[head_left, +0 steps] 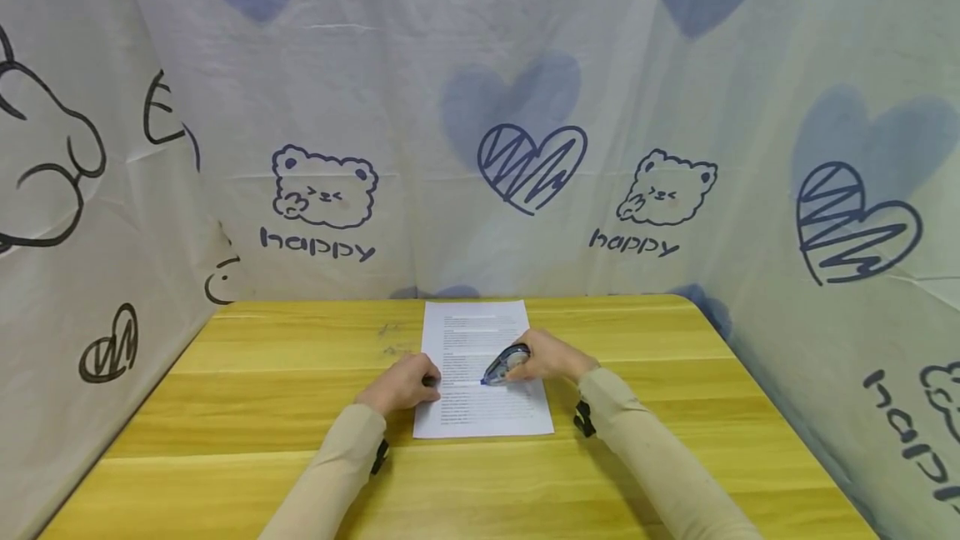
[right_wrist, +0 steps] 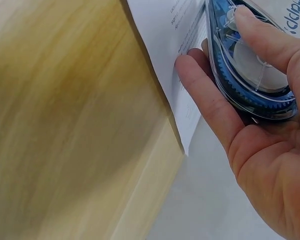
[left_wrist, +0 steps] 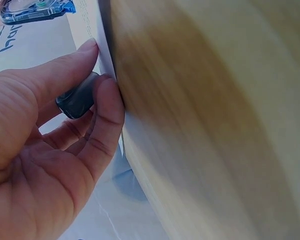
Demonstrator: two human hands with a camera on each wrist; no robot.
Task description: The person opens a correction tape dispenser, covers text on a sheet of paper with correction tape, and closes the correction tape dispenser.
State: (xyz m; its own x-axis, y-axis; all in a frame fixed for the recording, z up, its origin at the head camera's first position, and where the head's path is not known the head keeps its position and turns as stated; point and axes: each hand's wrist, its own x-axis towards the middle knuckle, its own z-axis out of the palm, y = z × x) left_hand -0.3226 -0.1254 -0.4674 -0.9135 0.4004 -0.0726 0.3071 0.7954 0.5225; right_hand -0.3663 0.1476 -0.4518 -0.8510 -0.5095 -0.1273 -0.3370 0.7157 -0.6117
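A printed sheet of paper [head_left: 487, 419] lies flat on the wooden table. My right hand [head_left: 546, 357] grips a clear and blue correction tape dispenser [head_left: 504, 365], its blue tip down at a line of text near the sheet's middle. In the right wrist view, the thumb lies along the dispenser's see-through case [right_wrist: 255, 65], with white tape reels inside. My left hand [head_left: 401, 386] rests at the sheet's left edge. Its curled fingers hold a small dark cap-like piece [left_wrist: 77, 97], partly hidden by them; thumb and fingertips touch the paper.
The yellow wood-grain table [head_left: 300, 407] extends around the sheet on all sides. Faint dark marks [head_left: 393, 338] show left of the paper. A white cloth [head_left: 420, 107] with hearts and bears hangs behind the table and along both sides.
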